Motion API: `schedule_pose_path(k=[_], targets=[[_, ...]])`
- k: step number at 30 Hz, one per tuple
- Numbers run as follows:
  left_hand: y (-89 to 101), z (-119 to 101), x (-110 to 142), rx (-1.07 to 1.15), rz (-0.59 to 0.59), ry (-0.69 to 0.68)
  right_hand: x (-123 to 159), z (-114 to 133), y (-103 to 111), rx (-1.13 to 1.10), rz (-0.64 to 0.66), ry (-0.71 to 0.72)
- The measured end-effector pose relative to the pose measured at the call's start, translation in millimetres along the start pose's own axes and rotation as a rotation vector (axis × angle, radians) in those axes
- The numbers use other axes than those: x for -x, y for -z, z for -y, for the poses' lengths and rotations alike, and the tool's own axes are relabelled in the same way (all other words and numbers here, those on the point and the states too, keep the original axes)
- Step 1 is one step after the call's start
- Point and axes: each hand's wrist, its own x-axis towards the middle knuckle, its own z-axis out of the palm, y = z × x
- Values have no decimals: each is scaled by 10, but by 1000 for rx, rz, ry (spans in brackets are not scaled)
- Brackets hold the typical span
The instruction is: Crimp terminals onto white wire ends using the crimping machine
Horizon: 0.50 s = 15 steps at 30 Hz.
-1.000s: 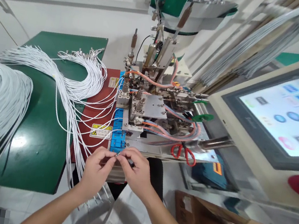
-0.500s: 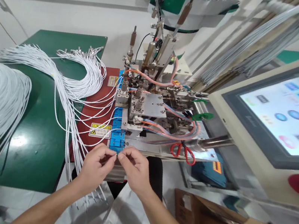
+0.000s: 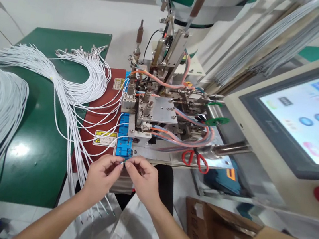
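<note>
Left hand (image 3: 100,178), right hand (image 3: 143,179): fingertips together, pinching a thin wire (image 3: 123,162), lower centre. Bundled wires (image 3: 92,86): white, smooth, looped, left. Label (image 3: 105,139): yellow-and-white, Chinese characters.

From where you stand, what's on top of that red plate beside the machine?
White cables cross over the red plate, which bears two warning labels. The patches directly under the cables are covered and can't be seen.
</note>
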Motion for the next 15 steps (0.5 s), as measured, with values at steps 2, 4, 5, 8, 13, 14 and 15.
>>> schedule_pose_path(k=[2, 4, 5, 8, 13, 14, 15], targets=[[-2, 4, -11, -18, 9, 16, 12, -14, 15, 125, -46, 144], [19, -15, -41, -65, 43, 3, 9, -34, 48, 234, -74, 275], [41, -33, -65, -111, 64, -15, -2, -50, 68, 268, -76, 308], [131, -94, -168, -318, 151, -112, -67, -134, 126, 305, -65, 237], [205, -86, -348, -508, 222, -306, -192, -334, 150, 271, -17, -23], [200, -66, -370, -518, 206, -322, -205, -360, 145, 267, -8, -41], [193, -45, -386, -525, 187, -332, -214, -377, 139, 273, 0, -48]])
